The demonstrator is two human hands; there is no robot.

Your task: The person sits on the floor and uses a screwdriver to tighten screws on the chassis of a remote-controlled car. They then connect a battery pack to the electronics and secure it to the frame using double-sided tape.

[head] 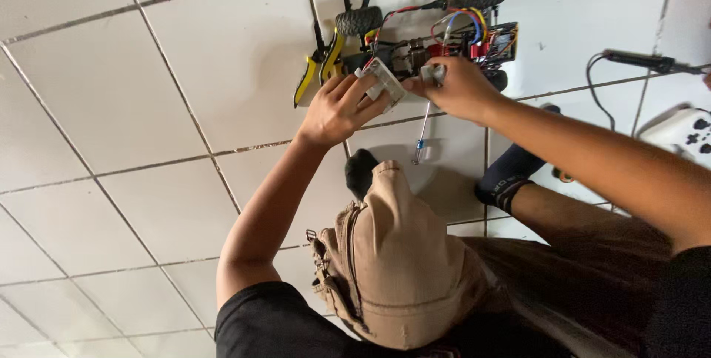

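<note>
Toy car (437,39) on tiled floor (148,106) — light, fragile wiring; best gripped by chassis. Grey part (385,80) is pinched by left hand (337,110); right hand (455,88) is closed on small piece (432,73).

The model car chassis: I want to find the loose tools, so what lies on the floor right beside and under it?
Yellow-handled pliers lie by the model car chassis near a front wheel, and a small screwdriver lies on the tile floor below the right hand. Anything beneath the chassis or the left hand is covered.
</note>
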